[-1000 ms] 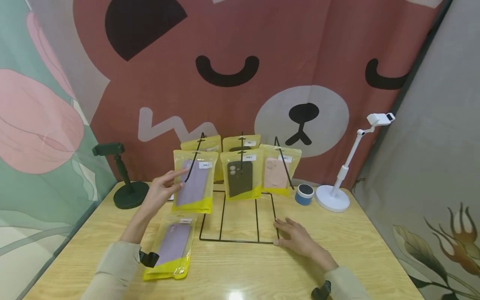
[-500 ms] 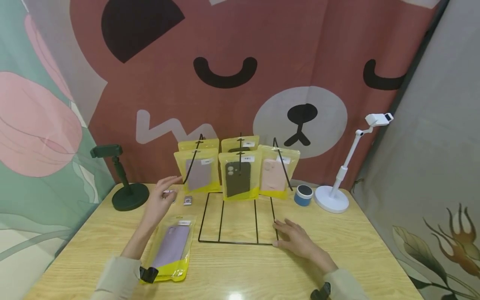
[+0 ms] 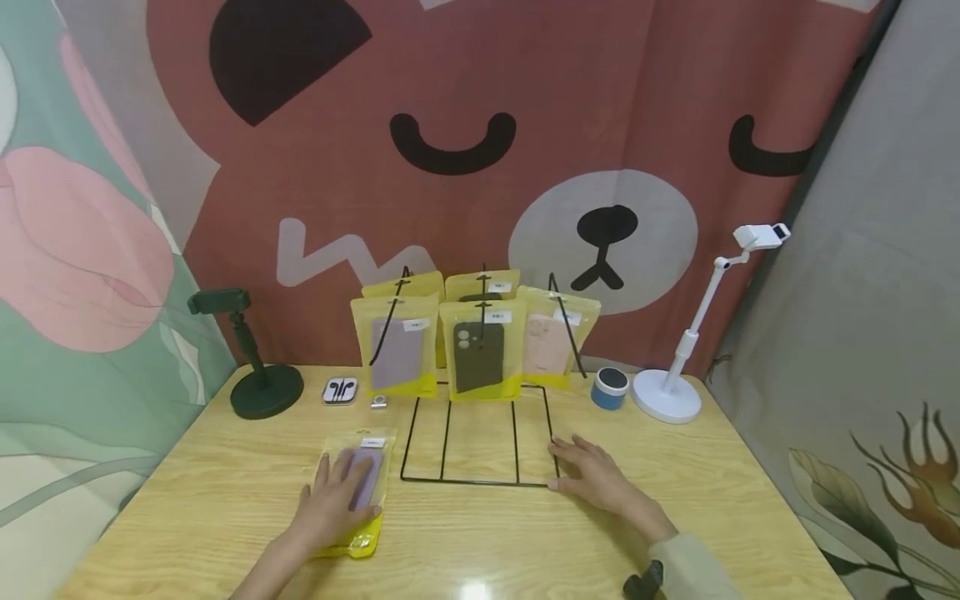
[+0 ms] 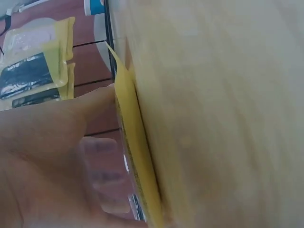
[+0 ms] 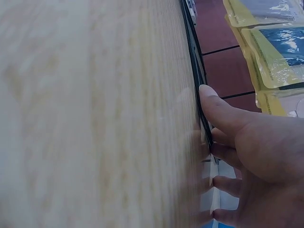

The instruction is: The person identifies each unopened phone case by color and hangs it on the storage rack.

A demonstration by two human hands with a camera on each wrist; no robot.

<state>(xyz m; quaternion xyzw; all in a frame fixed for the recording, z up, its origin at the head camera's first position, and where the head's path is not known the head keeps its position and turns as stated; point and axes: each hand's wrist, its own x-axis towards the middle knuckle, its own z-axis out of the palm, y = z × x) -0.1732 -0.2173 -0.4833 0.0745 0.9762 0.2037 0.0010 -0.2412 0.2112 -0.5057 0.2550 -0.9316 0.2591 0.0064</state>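
A yellow-edged clear pouch with a purple phone case (image 3: 364, 492) lies flat on the table at the front left. Over it, my left hand (image 3: 326, 508) rests with spread fingers, the thumb at the pouch's edge in the left wrist view. My right hand (image 3: 596, 479) touches the right side of the black wire rack's base (image 3: 480, 482), its fingers relaxed. On the rack's hooks hang several similar pouches: a purple-case pouch (image 3: 397, 354) at front left, a black-case pouch (image 3: 480, 354) in the middle, a pink-case pouch (image 3: 551, 346) at right, others behind.
Behind the base stand a small earphone box (image 3: 341, 391) and a small silver item (image 3: 378, 402). A dark green stand (image 3: 266, 390) is at the back left. To the right are a blue-and-white round jar (image 3: 609, 388) and a white stand (image 3: 666, 396).
My left hand has let go of the front left hanging pouch and moved down onto the pouch on the table. The hanging pouch has slid back along its hook. My right hand has stayed put.
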